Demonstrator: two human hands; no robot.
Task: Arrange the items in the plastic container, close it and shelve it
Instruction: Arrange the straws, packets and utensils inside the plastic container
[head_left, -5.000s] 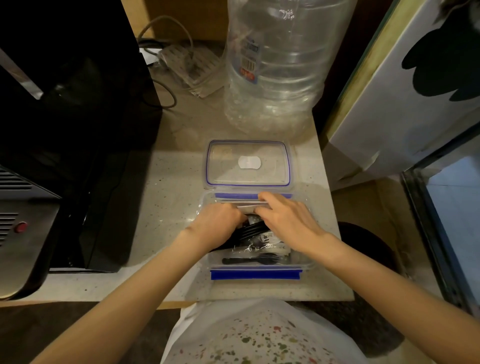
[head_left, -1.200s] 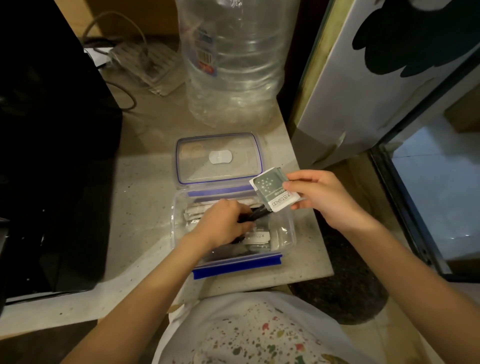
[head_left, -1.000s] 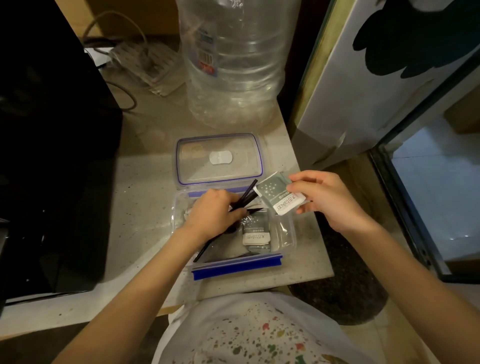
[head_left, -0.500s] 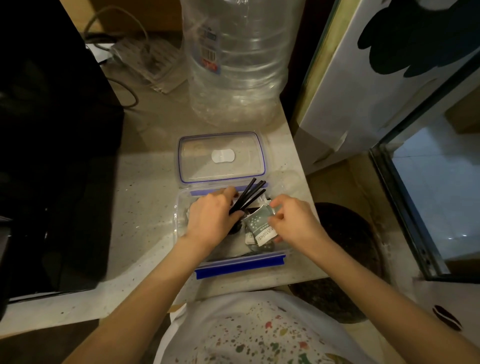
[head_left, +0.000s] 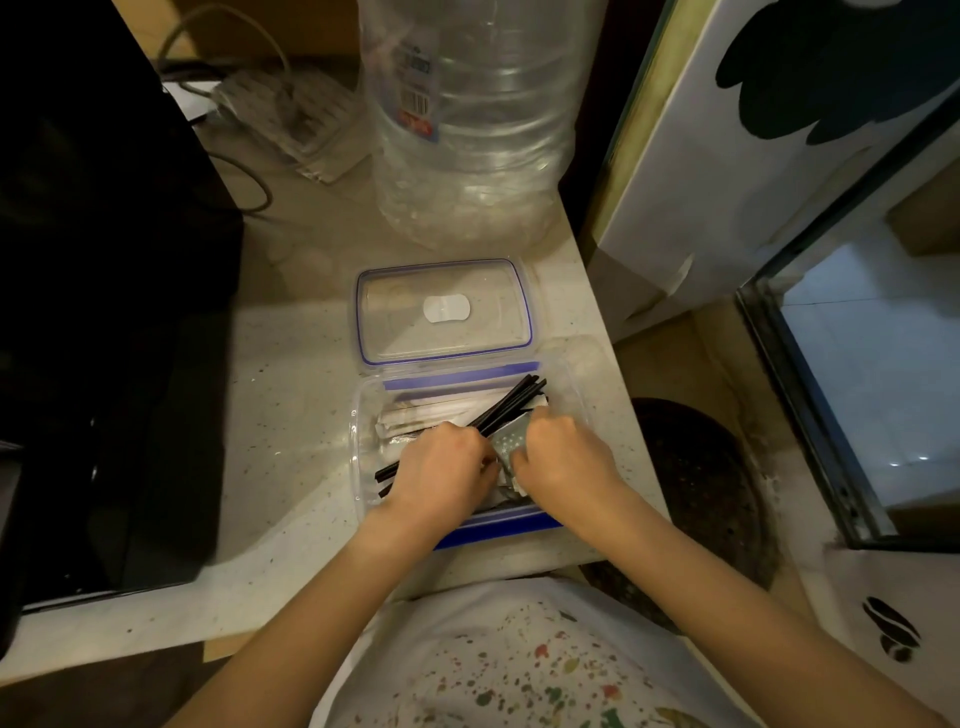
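Observation:
A clear plastic container (head_left: 363, 447) with blue clips sits open on the speckled counter, its lid (head_left: 444, 312) lying flat just behind it. Inside it, my left hand (head_left: 441, 475) grips a bundle of thin black sticks (head_left: 511, 402) that slants up toward the far right corner. My right hand (head_left: 563, 454) presses a grey-green sachet (head_left: 506, 441) down beside the sticks. White paper-wrapped packets (head_left: 436, 413) lie along the container's far side. Both hands hide the items beneath them.
A large clear water bottle (head_left: 467, 119) stands behind the lid. A black appliance (head_left: 104, 312) fills the left side, with a power strip and cables (head_left: 291, 114) at the back. The counter's edge drops off at the right beside a white panel (head_left: 753, 156).
My right hand has brought the sachet from above the lid down into the container. My left hand has lifted and turned the black sticks, then lowered them slanting across the box.

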